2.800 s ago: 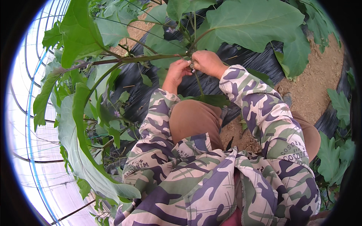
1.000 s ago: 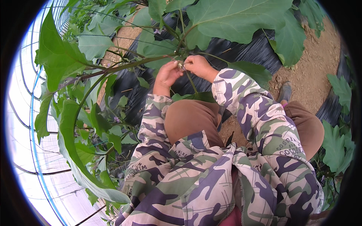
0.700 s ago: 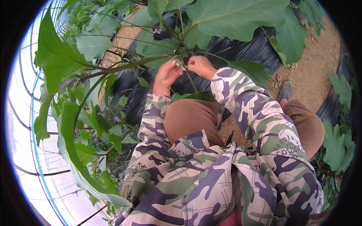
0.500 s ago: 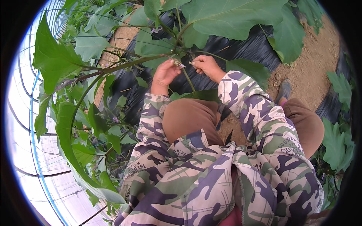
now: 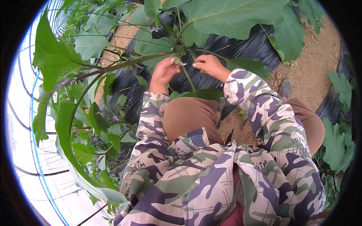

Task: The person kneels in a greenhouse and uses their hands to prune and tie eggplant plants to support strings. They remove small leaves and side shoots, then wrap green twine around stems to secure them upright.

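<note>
Black plastic mulch [image 5: 249,49] covers the ground at the far side, with bare sandy soil [image 5: 316,64] to its right. A big-leaved green plant fills the far and left of the scene; its widest leaf [image 5: 233,17] hangs over the far centre, and a long thick stem [image 5: 124,64] runs from the left toward the hands. A thinner upright stem [image 5: 187,77] drops between the hands. The person crouches in a camouflage jacket [image 5: 211,177] and brown trousers [image 5: 188,115], one shoe [image 5: 285,88] on the soil at the right.

The left hand [image 5: 164,71] is curled, fingers bent closed around the plant just below the stem junction. The right hand [image 5: 209,64] reaches in from the right, thumb and forefinger pinched together. Between the two hands, at the junction, sits a small pale purple flower [image 5: 180,63], touching the left fingertips; whether the right fingertips actually grip it, I cannot tell.
</note>
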The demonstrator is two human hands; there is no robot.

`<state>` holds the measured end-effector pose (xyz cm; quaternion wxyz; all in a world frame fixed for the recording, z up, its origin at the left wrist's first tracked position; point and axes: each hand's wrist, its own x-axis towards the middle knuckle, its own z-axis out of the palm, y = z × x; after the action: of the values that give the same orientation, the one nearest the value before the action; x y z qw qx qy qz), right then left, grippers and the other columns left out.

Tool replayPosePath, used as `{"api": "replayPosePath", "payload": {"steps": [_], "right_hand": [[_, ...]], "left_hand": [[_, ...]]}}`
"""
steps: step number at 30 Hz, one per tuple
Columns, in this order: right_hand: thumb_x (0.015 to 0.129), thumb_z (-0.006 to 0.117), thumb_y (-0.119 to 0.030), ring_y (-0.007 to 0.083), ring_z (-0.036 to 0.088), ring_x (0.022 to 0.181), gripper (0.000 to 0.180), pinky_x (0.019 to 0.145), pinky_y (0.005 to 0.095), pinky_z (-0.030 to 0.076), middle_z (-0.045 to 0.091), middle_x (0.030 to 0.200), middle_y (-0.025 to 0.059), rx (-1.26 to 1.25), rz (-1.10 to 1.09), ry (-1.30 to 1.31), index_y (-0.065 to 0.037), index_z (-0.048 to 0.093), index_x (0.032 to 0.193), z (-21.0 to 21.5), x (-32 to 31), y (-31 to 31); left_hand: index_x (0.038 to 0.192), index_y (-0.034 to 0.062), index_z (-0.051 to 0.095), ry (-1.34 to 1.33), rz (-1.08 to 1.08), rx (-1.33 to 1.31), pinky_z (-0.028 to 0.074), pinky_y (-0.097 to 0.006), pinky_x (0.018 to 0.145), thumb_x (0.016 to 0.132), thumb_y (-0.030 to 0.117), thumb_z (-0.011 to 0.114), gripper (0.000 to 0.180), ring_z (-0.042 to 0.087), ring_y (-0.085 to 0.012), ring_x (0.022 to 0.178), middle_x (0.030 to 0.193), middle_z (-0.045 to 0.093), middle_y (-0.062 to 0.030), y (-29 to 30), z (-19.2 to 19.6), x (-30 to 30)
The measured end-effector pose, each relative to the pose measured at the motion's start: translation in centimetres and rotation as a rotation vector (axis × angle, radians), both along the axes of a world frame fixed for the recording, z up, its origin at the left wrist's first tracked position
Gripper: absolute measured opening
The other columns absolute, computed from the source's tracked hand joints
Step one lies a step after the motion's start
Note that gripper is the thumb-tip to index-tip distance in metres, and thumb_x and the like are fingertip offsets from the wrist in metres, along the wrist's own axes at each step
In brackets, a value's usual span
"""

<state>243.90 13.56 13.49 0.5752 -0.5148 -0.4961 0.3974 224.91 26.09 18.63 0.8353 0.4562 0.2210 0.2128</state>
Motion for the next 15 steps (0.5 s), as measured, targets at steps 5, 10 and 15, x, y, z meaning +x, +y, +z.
{"api": "replayPosePath", "payload": {"steps": [5, 10, 15], "right_hand": [[0.076, 0.066, -0.019, 0.0097, 0.052, 0.051, 0.020, 0.048, 0.0238, 0.042, 0.058, 0.061, 0.0045, -0.125, 0.056, 0.033, 0.001, 0.064, 0.081, 2.9, -2.3, 2.9], [0.077, 0.063, -0.015, 0.0088, 0.051, 0.053, 0.016, 0.048, 0.0226, 0.042, 0.058, 0.063, 0.0033, -0.093, 0.092, 0.073, 0.001, 0.062, 0.077, 3.6, -2.2, 3.0], [0.072, 0.060, -0.019, 0.0271, 0.061, 0.066, 0.016, 0.060, 0.0365, 0.047, 0.062, 0.070, 0.0126, 0.097, -0.043, -0.370, -0.004, 0.063, 0.074, 2.4, -2.5, 3.3]], "left_hand": [[0.092, -0.0026, 0.058, 0.023, -0.001, 0.003, 0.048, -0.034, 0.060, 0.083, 0.007, 0.054, 0.014, 0.058, -0.0200, 0.071, 0.083, 0.060, -0.0105, 0.1, -0.2, 0.2], [0.093, -0.0023, 0.057, 0.037, -0.024, 0.017, 0.047, -0.034, 0.060, 0.083, 0.008, 0.054, 0.014, 0.058, -0.0198, 0.071, 0.083, 0.060, -0.0106, -0.1, 0.4, 0.2], [0.093, -0.0017, 0.057, -0.036, -0.040, -0.031, 0.044, -0.033, 0.060, 0.083, 0.010, 0.055, 0.016, 0.055, -0.0198, 0.071, 0.082, 0.060, -0.0100, -0.4, 0.3, 0.3]]}}
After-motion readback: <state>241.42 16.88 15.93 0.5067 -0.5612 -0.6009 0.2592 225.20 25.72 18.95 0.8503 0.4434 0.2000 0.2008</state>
